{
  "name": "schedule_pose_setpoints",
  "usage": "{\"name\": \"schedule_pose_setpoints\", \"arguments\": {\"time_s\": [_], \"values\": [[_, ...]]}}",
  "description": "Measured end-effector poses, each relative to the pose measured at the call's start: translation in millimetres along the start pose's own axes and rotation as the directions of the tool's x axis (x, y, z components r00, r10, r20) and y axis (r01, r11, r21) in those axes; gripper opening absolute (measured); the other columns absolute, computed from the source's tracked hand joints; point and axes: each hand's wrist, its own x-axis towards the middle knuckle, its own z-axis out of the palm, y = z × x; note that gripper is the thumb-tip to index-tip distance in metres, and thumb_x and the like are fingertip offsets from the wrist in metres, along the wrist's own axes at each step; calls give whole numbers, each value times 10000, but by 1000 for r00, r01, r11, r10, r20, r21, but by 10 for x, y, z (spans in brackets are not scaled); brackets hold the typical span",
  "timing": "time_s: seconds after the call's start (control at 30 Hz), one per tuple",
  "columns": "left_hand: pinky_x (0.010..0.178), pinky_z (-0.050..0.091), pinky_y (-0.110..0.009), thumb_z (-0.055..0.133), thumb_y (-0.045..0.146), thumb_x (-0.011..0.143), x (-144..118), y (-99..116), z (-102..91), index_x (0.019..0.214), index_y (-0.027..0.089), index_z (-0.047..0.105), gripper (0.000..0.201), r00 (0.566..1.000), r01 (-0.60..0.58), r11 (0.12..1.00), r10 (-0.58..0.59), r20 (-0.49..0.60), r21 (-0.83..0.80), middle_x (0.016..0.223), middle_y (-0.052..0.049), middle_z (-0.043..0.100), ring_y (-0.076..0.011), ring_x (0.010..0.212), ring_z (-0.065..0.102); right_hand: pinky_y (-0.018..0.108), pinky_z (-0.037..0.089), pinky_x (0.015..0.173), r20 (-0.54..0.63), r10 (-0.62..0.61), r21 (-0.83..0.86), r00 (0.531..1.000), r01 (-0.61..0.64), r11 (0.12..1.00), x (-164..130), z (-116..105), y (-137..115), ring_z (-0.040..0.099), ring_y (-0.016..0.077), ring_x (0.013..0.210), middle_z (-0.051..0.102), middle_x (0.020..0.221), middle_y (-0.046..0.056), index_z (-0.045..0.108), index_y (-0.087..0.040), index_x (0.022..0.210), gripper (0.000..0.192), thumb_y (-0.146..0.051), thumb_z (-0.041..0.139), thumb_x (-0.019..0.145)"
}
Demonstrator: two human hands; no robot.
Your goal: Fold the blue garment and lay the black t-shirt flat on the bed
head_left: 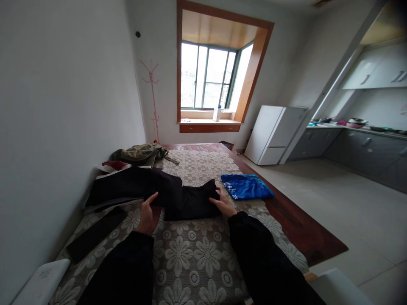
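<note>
In the grip of the right hand, pinching the right end of a folded black cloth, with the thumb on the near side and the fingers farther back. With the left hand, touching the left part of the same dark fabric, thumb raised along it; being unable to tell from the head view whether closed on it, with the fingers lying largely in shadow. Keeping both hands well apart along the cloth, and wearing black sleeves on both forearms.

Placing the black cloth at the middle of a bench, on a flower-patterned tablecloth. Meeting, at the left of the cloth, a larger heap of dark fabric; being unable to tell where to draw the border between the two. Showing, just beside the right hand and slightly farther off, a folded blue garment with white markings.

Noting at far left on the bench an olive bag, with a small red item just beside it; at near left, a long, flat dark object and, nearest of all, a white object partly cut off at the lower edge.

Including, beyond the bench, a pink coat stand at left, a window at centre with a white carton on its sill, and a white refrigerator to the right, near grey cabinets.
</note>
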Motion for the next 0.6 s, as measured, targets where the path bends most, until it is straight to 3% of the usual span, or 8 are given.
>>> {"name": "schedule_pose_setpoints", "arguments": {"time_s": [0.1, 0.27, 0.43, 0.6], "values": [[896, 644, -303, 634, 172, 915, 57, 197, -67, 1019, 170, 775, 175, 999, -44, 998, 45, 14, -46, 1051, -50, 817, -190, 992, 763, 423, 602, 848, -97, -42, 78, 994, 49, 996, 102, -126, -43, 730, 267, 918, 757, 978, 21, 575, -272, 1252, 579, -348, 761, 709], [979, 615, -321, 652, 176, 909, 249, 378, -252, 1143, 187, 741, 250, 984, -180, 982, 180, -1, 60, 1185, -72, 790, -207, 1124, 732, 431, 608, 881, -211, -98, -104, 973, 77, 992, 477, -667, -257, 732, 291, 999, 777, 1055, 54, 604, -234, 1283, 574, -340, 691, 726], [896, 638, -374, 704, 271, 892, 407, 258, -346, 1217, 210, 701, 330, 980, -195, 948, 197, 16, 253, 1195, -93, 780, -249, 1084, 741, 428, 582, 953, -233, -79, -225, 969, 25, 974, 795, -1171, -337, 727, 277, 1035, 771, 1127, 80, 638, -208, 1259, 559, -293, 653, 706], [807, 633, -393, 844, 269, 749, 452, 126, -425, 1099, 175, 721, 383, 975, -204, 849, 222, 21, 487, 1044, -112, 795, -273, 940, 757, 450, 587, 921, -241, -40, -349, 970, -48, 936, 742, -1342, -62, 738, 307, 985, 789, 1038, 103, 695, -194, 1174, 525, -278, 681, 656]]}}
